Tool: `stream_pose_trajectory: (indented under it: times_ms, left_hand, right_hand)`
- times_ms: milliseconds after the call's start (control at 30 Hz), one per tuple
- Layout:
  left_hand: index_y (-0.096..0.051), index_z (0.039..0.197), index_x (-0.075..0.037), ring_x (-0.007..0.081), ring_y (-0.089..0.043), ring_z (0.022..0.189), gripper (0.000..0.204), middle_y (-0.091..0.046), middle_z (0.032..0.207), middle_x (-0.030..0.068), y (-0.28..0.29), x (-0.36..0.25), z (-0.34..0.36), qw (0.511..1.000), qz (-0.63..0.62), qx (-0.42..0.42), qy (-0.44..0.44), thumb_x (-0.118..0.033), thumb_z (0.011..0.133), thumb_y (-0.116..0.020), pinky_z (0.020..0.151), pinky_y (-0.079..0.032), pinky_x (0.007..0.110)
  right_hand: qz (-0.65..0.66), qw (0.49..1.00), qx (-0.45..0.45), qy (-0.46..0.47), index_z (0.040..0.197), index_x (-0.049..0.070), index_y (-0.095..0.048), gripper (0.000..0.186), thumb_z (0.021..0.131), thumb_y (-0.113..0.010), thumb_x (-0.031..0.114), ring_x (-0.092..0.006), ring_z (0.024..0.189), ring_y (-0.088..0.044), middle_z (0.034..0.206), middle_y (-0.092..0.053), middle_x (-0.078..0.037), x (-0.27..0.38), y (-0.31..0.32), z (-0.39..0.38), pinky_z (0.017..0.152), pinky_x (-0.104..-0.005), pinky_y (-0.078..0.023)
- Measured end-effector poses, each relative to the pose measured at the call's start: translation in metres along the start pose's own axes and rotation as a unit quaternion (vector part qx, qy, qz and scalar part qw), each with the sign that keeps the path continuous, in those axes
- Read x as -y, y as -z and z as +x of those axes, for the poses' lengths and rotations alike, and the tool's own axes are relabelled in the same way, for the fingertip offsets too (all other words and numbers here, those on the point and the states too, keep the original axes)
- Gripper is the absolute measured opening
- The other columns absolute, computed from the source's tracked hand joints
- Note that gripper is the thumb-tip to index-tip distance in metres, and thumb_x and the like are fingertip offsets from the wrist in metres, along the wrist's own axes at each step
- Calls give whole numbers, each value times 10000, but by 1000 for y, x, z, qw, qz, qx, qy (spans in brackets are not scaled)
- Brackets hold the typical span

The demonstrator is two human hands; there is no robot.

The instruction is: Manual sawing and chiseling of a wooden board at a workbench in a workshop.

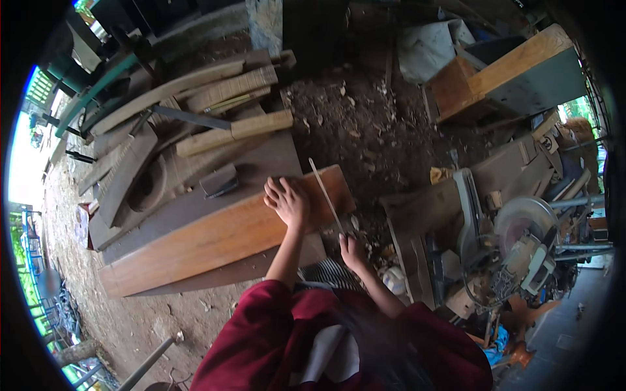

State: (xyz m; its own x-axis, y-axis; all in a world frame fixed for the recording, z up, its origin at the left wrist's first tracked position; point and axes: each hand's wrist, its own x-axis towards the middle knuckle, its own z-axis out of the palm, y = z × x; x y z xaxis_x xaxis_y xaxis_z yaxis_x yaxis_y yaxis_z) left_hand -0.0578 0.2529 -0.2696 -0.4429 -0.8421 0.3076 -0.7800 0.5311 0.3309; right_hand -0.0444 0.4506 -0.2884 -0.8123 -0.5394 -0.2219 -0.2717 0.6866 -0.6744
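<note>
A long reddish-brown wooden board (pixel 195 241) lies slantwise over a dark flat panel (pixel 140 244) on the worktable. My left hand (pixel 290 203) rests on the board toward its right part, fingers spread and holding nothing. To its right, my right hand (pixel 353 251) is closed round the handle end of a handsaw (pixel 325 193). The saw's thin blade, seen nearly edge-on, crosses the board near its right end and reaches past the far edge. My fingers hide most of the handle, and I cannot tell how deep the teeth sit in the wood.
Several curved and straight wood pieces (pixel 225 98) and a dark block (pixel 220 181) lie beyond the board. At the right stand a circular-blade saw machine (pixel 528 225) and a bench (pixel 424 208). A wooden box-like piece (pixel 515 72) is at the far right.
</note>
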Motion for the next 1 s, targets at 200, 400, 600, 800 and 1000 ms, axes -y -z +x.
stream_pose_trajectory:
  times_ms: [200, 400, 600, 800, 1000]
  left_hand:
    - [-455, 949, -24, 315, -302, 1124, 263, -369, 1184, 189, 9, -5, 0, 999, -23, 36, 12, -248, 819, -408, 904, -212, 436]
    - [-466, 941, -42, 297, -320, 1106, 255, -387, 1151, 164, 8, -3, 1, 1000, -5, 9, 4, -256, 812, -419, 874, -226, 428]
    - [-462, 936, -29, 315, -317, 1105, 242, -379, 1160, 193, 11, -5, 2, 999, -29, 15, 5, -230, 810, -415, 886, -221, 421]
    - [-466, 942, -41, 303, -316, 1109, 248, -389, 1148, 167, 9, -4, 2, 1000, -23, 12, 5, -247, 811, -421, 871, -226, 427]
    - [-463, 939, -32, 308, -314, 1111, 253, -386, 1153, 169, 11, -5, 3, 999, -29, 22, 8, -246, 812, -421, 873, -226, 433]
  right_hand:
    - [50, 997, -47, 29, 700, -26, -490, 305, 859, -433, 228, -373, 555, -514, 563, -498, -205, 5, 2, -5, 465, -395, -366]
    - [49, 998, -24, 25, 781, -21, -542, 298, 866, -398, 226, -382, 609, -534, 625, -534, -221, 8, 4, -4, 500, -416, -400]
    - [61, 998, -30, 5, 687, -27, -501, 322, 863, -412, 228, -371, 548, -515, 568, -505, -213, 3, -2, -5, 464, -417, -361]
    - [88, 995, -55, 7, 671, -26, -493, 326, 861, -421, 228, -365, 516, -498, 549, -492, -205, 8, -5, -6, 454, -411, -354]
    - [81, 995, -65, 6, 678, -23, -492, 321, 861, -425, 232, -360, 511, -500, 538, -488, -199, 6, -8, -4, 448, -408, -350]
